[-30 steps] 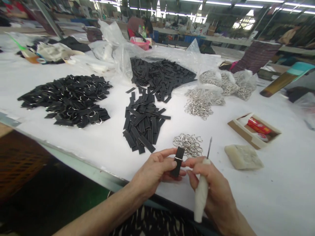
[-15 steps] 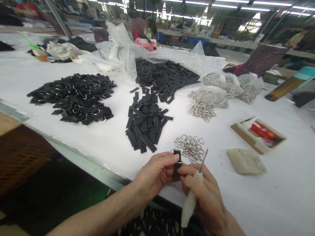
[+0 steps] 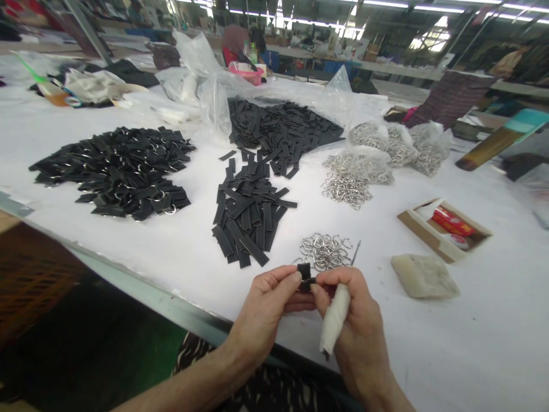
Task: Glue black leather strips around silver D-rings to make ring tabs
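Between my two hands is a short black strip point(image 3: 304, 270), bent over in the middle. My left hand point(image 3: 268, 300) pinches its left side between thumb and fingers. The thumb and forefinger of my right hand point(image 3: 358, 312) grip the strip's right side. That same hand also holds an awl point(image 3: 335, 317) with a white wrapped handle, its thin metal tip pointing away past the knuckles. A ring on the strip is mostly hidden by my fingers. Just beyond my hands lies a small heap of metal rings point(image 3: 326, 250). Farther left spreads a pile of loose black strips point(image 3: 253, 214).
Black strips fitted with rings point(image 3: 124, 171) form a heap at left. A larger strip pile point(image 3: 287, 131) lies behind, near clear bags of rings point(image 3: 386, 143). At right are an open cardboard box point(image 3: 446, 229) and a pale block point(image 3: 424, 276). The table edge point(image 3: 171, 300) runs beside me.
The strip, held upright and flat before, is now folded over. My right hand has turned and moved up against it, tilting the awl. The whole view has shifted slightly.
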`<state>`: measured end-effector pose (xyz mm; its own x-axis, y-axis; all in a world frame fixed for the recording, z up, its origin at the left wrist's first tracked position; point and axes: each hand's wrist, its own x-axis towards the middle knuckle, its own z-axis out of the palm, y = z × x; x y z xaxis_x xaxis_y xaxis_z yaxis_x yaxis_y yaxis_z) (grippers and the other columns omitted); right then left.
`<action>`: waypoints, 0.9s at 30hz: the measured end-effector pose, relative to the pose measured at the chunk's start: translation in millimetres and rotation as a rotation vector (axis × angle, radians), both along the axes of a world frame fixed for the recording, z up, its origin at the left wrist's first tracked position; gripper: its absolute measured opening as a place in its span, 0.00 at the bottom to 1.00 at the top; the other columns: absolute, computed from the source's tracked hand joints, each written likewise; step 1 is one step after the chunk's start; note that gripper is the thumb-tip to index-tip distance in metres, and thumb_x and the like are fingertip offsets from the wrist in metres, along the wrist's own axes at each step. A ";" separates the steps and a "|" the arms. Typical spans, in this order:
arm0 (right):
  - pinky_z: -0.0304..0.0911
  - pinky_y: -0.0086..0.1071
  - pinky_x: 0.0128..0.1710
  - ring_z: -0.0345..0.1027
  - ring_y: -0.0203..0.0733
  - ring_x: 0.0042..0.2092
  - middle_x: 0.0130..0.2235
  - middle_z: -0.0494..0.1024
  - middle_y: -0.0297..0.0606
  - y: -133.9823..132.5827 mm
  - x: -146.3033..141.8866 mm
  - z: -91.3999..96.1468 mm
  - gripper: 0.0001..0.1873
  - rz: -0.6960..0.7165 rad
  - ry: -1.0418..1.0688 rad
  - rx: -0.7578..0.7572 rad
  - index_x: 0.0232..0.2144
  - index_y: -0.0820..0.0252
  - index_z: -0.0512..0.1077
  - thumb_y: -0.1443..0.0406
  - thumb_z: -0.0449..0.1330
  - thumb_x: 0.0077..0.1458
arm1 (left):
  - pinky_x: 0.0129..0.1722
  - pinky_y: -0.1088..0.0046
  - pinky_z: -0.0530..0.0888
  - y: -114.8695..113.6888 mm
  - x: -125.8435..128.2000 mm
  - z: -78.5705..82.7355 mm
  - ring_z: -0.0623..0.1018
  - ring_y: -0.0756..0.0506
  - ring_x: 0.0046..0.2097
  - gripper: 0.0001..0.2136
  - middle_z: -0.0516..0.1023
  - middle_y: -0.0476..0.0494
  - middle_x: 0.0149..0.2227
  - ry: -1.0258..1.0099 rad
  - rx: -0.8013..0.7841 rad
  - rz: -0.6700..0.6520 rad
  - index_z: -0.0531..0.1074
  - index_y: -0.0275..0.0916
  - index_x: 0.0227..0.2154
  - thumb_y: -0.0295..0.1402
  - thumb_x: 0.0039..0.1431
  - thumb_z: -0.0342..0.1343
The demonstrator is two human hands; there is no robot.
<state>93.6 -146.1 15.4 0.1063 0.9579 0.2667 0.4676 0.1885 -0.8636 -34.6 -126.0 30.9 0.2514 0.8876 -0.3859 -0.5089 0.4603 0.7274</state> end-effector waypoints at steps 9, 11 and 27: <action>0.61 0.25 0.25 0.64 0.33 0.26 0.26 0.71 0.28 1.9 -1.7 6.3 0.04 -0.035 0.127 -0.177 0.31 0.54 0.65 0.65 0.58 0.53 | 0.41 0.73 0.72 -1.0 -3.7 3.3 0.79 0.45 0.38 0.08 0.81 0.41 0.34 0.093 0.065 -0.124 0.76 0.33 0.36 0.30 0.54 0.59; 0.61 0.25 0.25 0.64 0.33 0.26 0.26 0.71 0.28 2.1 -3.2 6.3 0.04 -0.039 0.139 -0.178 0.31 0.54 0.64 0.65 0.58 0.53 | 0.39 0.74 0.72 -1.2 -3.4 4.0 0.80 0.45 0.38 0.07 0.81 0.41 0.33 0.108 0.065 -0.123 0.75 0.33 0.35 0.30 0.55 0.57; 0.63 0.26 0.24 0.64 0.33 0.24 0.24 0.68 0.27 2.6 -11.6 6.6 0.06 -0.034 0.280 -0.271 0.30 0.55 0.63 0.63 0.58 0.53 | 0.35 0.74 0.73 -3.0 -3.9 5.2 0.79 0.45 0.33 0.07 0.79 0.44 0.27 0.281 0.063 -0.072 0.73 0.33 0.27 0.33 0.54 0.58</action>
<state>82.0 -143.5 22.0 0.1719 0.9843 -0.0398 0.2085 -0.0758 -0.9751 -38.5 -129.0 36.0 0.2053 0.8959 -0.3939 -0.2516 0.4373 0.8634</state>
